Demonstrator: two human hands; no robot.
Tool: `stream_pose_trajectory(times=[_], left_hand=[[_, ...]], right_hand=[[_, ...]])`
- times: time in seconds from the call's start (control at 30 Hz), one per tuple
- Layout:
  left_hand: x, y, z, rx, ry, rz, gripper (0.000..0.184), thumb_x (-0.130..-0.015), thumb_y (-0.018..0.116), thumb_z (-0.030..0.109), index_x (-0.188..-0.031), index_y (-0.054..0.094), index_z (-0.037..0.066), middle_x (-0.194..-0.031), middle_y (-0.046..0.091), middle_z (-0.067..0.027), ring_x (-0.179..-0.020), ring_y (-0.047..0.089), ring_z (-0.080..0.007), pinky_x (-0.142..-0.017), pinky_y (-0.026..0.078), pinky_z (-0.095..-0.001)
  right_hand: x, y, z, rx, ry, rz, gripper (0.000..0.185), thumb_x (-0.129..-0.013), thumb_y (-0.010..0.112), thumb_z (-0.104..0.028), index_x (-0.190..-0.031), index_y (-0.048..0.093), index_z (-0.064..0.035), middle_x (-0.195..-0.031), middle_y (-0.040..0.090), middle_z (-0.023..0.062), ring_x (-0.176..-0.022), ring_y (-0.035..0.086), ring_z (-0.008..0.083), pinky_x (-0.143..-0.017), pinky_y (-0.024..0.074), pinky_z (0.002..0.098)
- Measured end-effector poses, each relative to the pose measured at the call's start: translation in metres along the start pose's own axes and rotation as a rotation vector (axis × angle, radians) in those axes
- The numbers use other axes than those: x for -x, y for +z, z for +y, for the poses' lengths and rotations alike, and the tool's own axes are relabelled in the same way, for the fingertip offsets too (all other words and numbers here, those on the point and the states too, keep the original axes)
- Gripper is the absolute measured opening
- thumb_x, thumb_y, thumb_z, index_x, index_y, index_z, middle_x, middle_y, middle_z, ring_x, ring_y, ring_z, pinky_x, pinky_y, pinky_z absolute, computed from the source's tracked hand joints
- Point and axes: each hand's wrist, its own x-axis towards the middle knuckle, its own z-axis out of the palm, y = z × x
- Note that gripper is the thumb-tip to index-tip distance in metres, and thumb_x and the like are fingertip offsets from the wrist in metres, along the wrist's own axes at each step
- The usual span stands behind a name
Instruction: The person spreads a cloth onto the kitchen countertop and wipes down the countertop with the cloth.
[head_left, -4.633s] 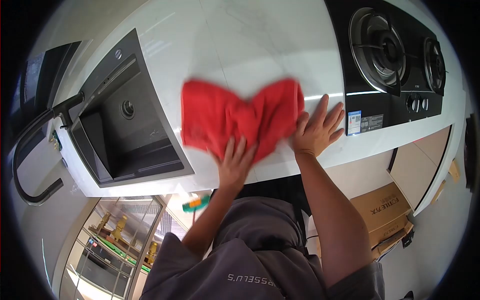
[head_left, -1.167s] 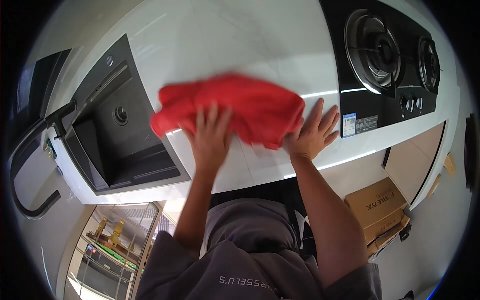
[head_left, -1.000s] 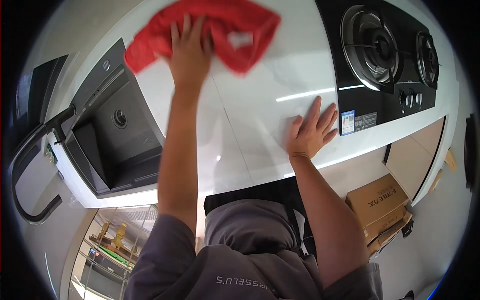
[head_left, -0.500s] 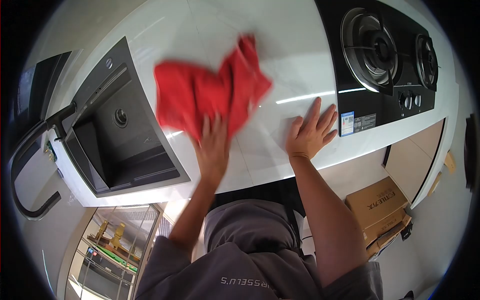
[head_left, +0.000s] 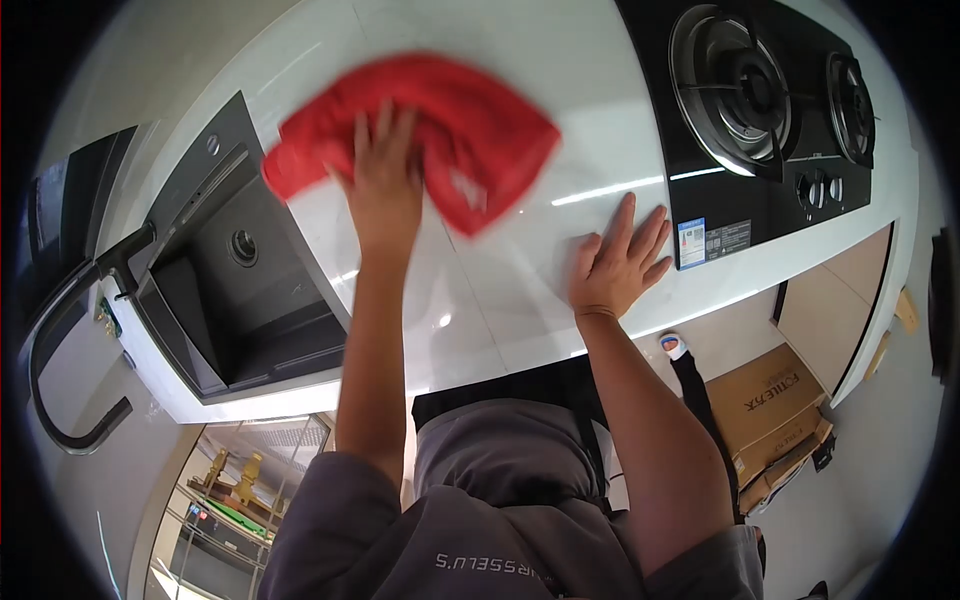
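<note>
A bunched red cloth [head_left: 470,110] lies on the white countertop, blurred by motion and partly folded over. My left hand [head_left: 385,195] is on top of it, pressing it to the surface and holding it under the fingers, which are somewhat apart. The cloth's left end reaches the edge of the black sink [head_left: 285,250]. My right hand [head_left: 620,262] rests flat on the countertop [head_left: 540,290] with fingers spread, just left of the black gas hob [head_left: 655,110], holding nothing.
A dark faucet [head_left: 45,370] curves at the left beside the sink. The hob has two burners and control knobs [head_left: 818,190]. Below the counter are cardboard boxes [head_left: 765,400], a foot in a light slipper [head_left: 674,346] and an open pull-out rack [head_left: 235,500].
My left hand has slid the red cloth forward and slightly left, and the cloth has changed shape. My right hand stays in place. A slippered foot has appeared below the counter.
</note>
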Motion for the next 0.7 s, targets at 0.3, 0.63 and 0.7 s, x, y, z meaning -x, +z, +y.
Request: stream_pose_trajectory(times=[0.3, 0.63, 0.7], left_hand=[[-0.127, 0.005, 0.005, 0.037, -0.007, 0.097, 0.044, -0.1, 0.045, 0.022, -0.143, 0.044, 0.021, -0.15, 0.042, -0.007, -0.14, 0.035, -0.033, -0.105, 0.023, -0.0723], [0.226, -0.005, 0.053, 0.208, -0.01, -0.272, 0.048, -0.087, 0.062, 0.012, -0.135, 0.055, 0.013, -0.145, 0.049, -0.0071, -0.136, 0.042, -0.0312, -0.11, 0.028, -0.0599], [0.242, -0.007, 0.051, 0.087, 0.067, -0.259, 0.049, -0.087, 0.062, 0.012, -0.135, 0.056, 0.016, -0.144, 0.05, -0.0062, -0.136, 0.043, -0.0306, -0.109, 0.029, -0.0605]], right_hand=[[-0.001, 0.001, -0.001, 0.003, -0.018, 0.037, 0.066, -0.088, 0.04, -0.04, -0.152, 0.031, -0.0282, -0.158, 0.02, 0.0207, -0.147, 0.017, 0.0393, -0.111, 0.0117, 0.0669], [0.0, -0.002, -0.001, -0.009, -0.019, 0.025, 0.066, -0.089, 0.039, -0.044, -0.152, 0.03, -0.0283, -0.157, 0.021, 0.0217, -0.147, 0.017, 0.0394, -0.111, 0.0096, 0.0668], [0.0, -0.004, -0.003, -0.01, -0.011, 0.024, 0.065, -0.09, 0.037, -0.047, -0.152, 0.03, -0.0283, -0.158, 0.02, 0.0215, -0.147, 0.017, 0.0394, -0.111, 0.0092, 0.0669]])
